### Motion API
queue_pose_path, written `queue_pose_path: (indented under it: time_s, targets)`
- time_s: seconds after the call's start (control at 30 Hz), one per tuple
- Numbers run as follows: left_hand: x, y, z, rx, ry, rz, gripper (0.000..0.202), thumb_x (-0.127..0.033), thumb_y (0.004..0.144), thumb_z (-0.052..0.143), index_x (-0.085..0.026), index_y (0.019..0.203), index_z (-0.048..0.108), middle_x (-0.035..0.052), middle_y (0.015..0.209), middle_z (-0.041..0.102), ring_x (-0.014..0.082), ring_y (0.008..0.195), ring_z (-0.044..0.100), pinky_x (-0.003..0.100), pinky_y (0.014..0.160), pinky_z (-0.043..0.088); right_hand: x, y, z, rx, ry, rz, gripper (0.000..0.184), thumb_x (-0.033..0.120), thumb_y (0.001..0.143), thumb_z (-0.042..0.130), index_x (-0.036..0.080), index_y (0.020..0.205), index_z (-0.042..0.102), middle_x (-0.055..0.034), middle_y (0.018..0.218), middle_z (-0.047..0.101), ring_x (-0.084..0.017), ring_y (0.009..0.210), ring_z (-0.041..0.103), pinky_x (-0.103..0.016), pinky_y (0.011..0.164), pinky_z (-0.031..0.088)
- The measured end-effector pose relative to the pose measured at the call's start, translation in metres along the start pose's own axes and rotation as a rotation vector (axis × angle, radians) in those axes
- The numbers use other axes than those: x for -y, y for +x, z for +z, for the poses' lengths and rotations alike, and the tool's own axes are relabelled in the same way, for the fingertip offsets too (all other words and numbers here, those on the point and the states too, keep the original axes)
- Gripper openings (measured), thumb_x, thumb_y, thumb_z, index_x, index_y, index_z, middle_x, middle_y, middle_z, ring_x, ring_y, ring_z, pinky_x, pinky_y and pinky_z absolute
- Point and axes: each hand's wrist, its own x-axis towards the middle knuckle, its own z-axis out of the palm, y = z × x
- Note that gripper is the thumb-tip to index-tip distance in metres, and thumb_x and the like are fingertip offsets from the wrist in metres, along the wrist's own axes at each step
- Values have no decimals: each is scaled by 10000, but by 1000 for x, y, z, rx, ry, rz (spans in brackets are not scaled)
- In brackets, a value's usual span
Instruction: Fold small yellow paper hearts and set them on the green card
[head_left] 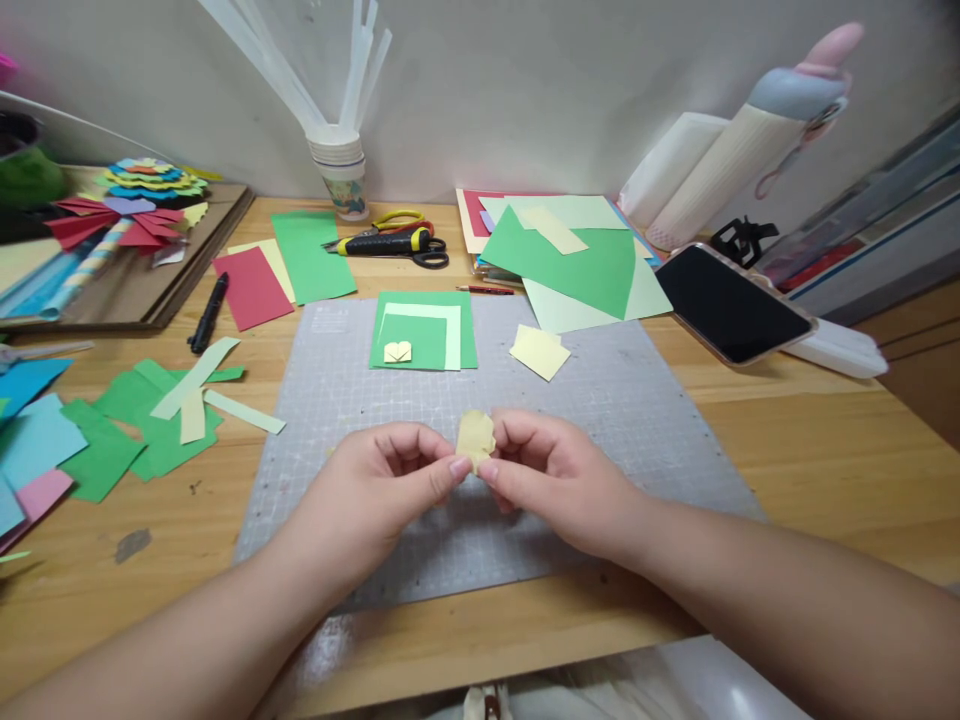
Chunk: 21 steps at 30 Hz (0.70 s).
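Both hands meet over the grey cutting mat (600, 420) and pinch a small folded piece of pale yellow paper (475, 436). My left hand (382, 490) grips it from the left with thumb and fingers closed. My right hand (555, 475) grips it from the right the same way. The paper is held a little above the mat. Farther back on the mat lie a green sheet (465, 330) with a pale green square and a tiny yellow folded piece (397, 351) on it, and a loose pale yellow square (539, 351).
Scissors (420, 250) and a cutter (379, 243) lie behind the mat, near a paper cup (343, 178) of plastic strips. Green and blue paper scraps (150, 420) cover the left of the wooden desk. A black pen (208, 313), a stack of coloured sheets (577, 260) and a phone (731, 305) lie around.
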Motion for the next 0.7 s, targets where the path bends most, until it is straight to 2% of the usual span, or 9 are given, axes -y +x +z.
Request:
queue_pose_path:
  time_s: [0.47,0.7]
  targets:
    - [0,-1,0,28,-19,1,244,-364,679,717,-158,608,607,-35,567,524,86,532,406,203,510,316,1,-1,0,2,19,12,211,281,862,518,190,678,471,41,607,471,-97,567,430,-244,555,361]
    - [-2,-2,-1,25,-30,29,221,-354,671,722,-175,598,616,-27,571,561,105,541,460,216,534,373,0,1,2,33,66,1,221,332,815,622,184,696,509,43,626,463,-96,575,412,-239,544,334]
